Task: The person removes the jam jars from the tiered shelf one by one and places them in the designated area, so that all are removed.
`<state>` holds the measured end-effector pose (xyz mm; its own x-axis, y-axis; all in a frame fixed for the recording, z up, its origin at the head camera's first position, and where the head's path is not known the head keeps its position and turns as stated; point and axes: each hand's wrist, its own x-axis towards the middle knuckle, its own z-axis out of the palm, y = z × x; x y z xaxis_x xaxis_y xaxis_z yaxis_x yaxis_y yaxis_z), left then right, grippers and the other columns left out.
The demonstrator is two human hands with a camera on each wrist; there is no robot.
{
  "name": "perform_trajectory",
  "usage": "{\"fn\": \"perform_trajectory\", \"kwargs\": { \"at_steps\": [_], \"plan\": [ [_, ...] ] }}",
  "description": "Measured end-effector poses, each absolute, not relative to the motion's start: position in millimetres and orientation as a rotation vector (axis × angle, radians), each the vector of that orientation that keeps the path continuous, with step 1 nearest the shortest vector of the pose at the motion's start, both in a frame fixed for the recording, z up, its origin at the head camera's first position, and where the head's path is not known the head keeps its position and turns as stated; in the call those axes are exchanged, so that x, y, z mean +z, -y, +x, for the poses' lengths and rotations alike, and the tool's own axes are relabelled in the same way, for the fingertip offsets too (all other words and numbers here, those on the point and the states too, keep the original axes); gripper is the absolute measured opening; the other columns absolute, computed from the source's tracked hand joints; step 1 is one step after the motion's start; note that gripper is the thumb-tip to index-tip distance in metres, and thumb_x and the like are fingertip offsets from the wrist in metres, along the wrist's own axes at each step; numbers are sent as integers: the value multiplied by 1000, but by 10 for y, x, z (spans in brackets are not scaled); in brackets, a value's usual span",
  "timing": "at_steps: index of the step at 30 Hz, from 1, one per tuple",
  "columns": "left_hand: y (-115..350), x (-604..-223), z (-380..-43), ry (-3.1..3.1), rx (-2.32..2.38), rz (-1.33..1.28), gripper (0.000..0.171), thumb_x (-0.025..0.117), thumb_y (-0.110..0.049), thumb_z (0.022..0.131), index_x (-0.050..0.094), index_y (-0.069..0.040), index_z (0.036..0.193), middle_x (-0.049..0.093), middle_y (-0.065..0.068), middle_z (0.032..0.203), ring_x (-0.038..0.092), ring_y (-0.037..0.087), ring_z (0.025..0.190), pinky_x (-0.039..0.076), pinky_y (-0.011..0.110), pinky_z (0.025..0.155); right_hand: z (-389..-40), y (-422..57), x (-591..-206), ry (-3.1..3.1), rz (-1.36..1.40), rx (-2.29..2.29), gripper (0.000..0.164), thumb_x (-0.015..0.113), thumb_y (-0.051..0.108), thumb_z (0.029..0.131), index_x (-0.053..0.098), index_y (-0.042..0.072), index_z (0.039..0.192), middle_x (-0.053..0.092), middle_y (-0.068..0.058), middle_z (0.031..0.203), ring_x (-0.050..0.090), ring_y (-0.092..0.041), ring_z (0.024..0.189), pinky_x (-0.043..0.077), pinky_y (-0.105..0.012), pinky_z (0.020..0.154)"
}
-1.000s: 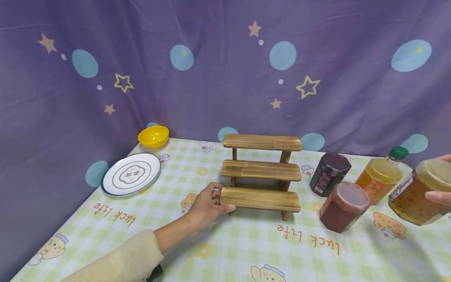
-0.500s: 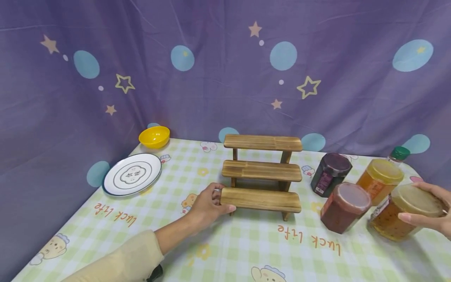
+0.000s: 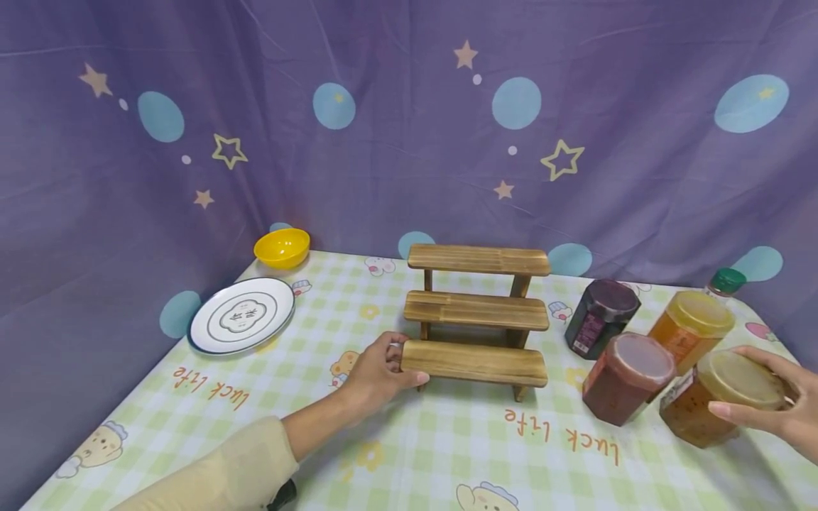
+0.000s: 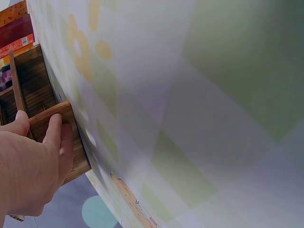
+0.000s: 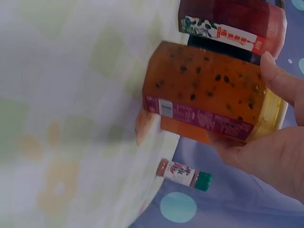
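My left hand [image 3: 377,372] grips the left end of the lowest step of a three-tier wooden stand [image 3: 476,362]; in the left wrist view its thumb and fingers [image 4: 55,130] lie about the step's end. At the right, my right hand [image 3: 776,404] holds a jar of amber preserve with dark seeds [image 3: 696,411] near its pale lid. The right wrist view shows thumb and fingers on opposite sides of that seeded jar [image 5: 204,85]. Beside it stand a red jar [image 3: 623,387], an orange jar with a yellow lid [image 3: 686,330] and a dark purple jar [image 3: 601,316].
Behind the jars stands a green-capped bottle [image 3: 726,282]. A white plate [image 3: 211,323] and a yellow bowl [image 3: 282,248] sit at the left. A checked cloth [image 3: 358,461] covers the table, and a purple curtain [image 3: 396,170] hangs along its back and sides.
My right hand has brought the seeded jar left and down, from the right edge to beside the red jar. The left hand has stayed on the stand.
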<state>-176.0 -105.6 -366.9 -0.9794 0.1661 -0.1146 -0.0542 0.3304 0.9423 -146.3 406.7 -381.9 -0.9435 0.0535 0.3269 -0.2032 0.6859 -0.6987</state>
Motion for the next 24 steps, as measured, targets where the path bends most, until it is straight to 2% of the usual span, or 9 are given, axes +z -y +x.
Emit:
{"fn": "perform_trajectory", "kwargs": {
  "at_steps": [6,9,12,15,17,19,21,22,24],
  "plan": [
    [1056,-3665,-1776,-2422,1699,109,66,80,-14,80,43,-4,134,57,11,110,51,18,82,45,29,65,-1454,-4035,-3779,2541,189,1090,89,85,-3,66,46,39,134,44,37,100,41,18,84,40,-7,58],
    [1058,-3663,-1777,-2436,1688,114,66,80,-16,80,43,-4,134,57,12,111,51,19,83,45,29,65,-1436,-4020,-3775,2549,199,1107,90,82,-5,69,43,42,135,43,37,102,41,18,85,40,-8,58],
    [1053,-3662,-1780,-2441,1678,116,66,80,-17,80,44,-5,134,57,12,111,50,19,83,45,29,65,-1433,-4047,-3764,2610,162,1130,82,76,-1,79,37,45,135,41,38,102,41,17,84,40,-10,58],
    [1046,-3664,-1787,-2435,1681,115,66,80,-16,80,44,-5,134,56,12,112,49,19,83,44,29,64,-1451,-4065,-3714,2697,101,1101,73,71,8,87,34,29,146,48,24,104,40,18,82,41,-14,57],
    [1042,-3664,-1789,-2431,1683,114,66,80,-16,80,44,-5,134,56,12,113,49,19,83,44,29,64,-1453,-4054,-3671,2752,67,1064,70,68,13,91,31,11,149,56,1,108,39,17,80,41,-16,56],
    [1040,-3664,-1788,-2421,1690,112,66,80,-15,80,43,-5,134,56,12,113,49,19,82,44,29,64,-1440,-4006,-3607,2802,51,998,74,65,19,93,23,-9,146,50,-28,117,55,0,85,47,-23,61],
    [1037,-3665,-1789,-2415,1690,117,65,80,-15,80,43,-5,134,56,12,112,48,19,81,43,28,63,-1408,-3931,-3545,2783,60,910,72,63,21,95,23,-15,143,41,-42,123,58,-28,95,51,-40,80],
    [1034,-3666,-1791,-2412,1690,119,65,80,-15,80,44,-5,134,56,12,111,48,18,80,43,28,63,-1395,-3887,-3494,2767,70,865,71,61,23,96,24,-16,142,32,-48,126,53,-43,103,46,-50,90],
    [1033,-3668,-1792,-2408,1692,119,65,79,-14,80,43,-5,134,55,11,109,46,18,79,41,27,61,-1380,-3792,-3374,2718,104,791,67,56,24,98,24,-14,143,27,-49,132,29,-65,116,24,-68,101]
  ]
}}
